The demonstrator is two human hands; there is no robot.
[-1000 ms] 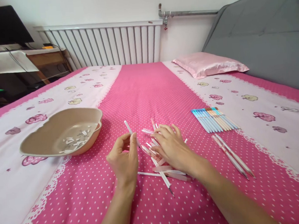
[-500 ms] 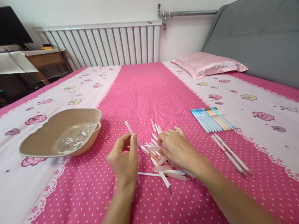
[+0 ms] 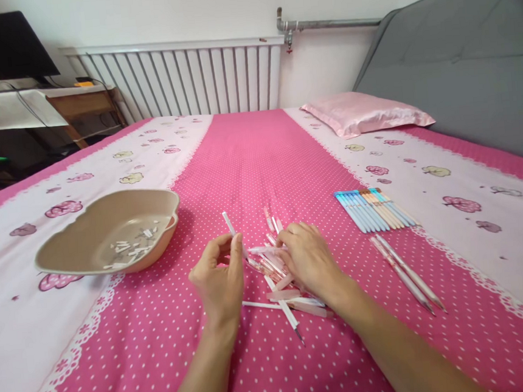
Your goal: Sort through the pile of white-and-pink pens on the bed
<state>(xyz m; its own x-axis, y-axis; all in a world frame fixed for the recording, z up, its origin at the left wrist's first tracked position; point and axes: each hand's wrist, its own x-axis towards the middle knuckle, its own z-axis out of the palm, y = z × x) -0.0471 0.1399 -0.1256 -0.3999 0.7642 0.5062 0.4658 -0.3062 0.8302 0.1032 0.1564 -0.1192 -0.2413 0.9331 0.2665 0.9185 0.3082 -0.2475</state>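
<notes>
My left hand (image 3: 220,273) pinches a slim white pen refill (image 3: 228,223) between thumb and fingertips, its dark tip slanting down to the right. Opposite it, my right hand (image 3: 310,256) is closed on a pale translucent pen barrel (image 3: 261,250), which points left toward the refill's lower end. Whether the two touch I cannot make out. Beneath my hands lies a loose pile of pink and clear pen parts (image 3: 283,295), partly covered by the right hand. One white refill with a dark tip (image 3: 286,313) sticks out of the pile toward me.
To the left stands a beige basin (image 3: 77,236) holding small white pieces. On the right lie a row of blue and cream pens (image 3: 363,211) and two pale pens (image 3: 408,274). A pink pillow (image 3: 366,112) rests farther back on the pink dotted bedspread (image 3: 253,154).
The barrel in my right hand has swung out to the left, closer to the refill's lower end. My left hand has shifted slightly right with the refill.
</notes>
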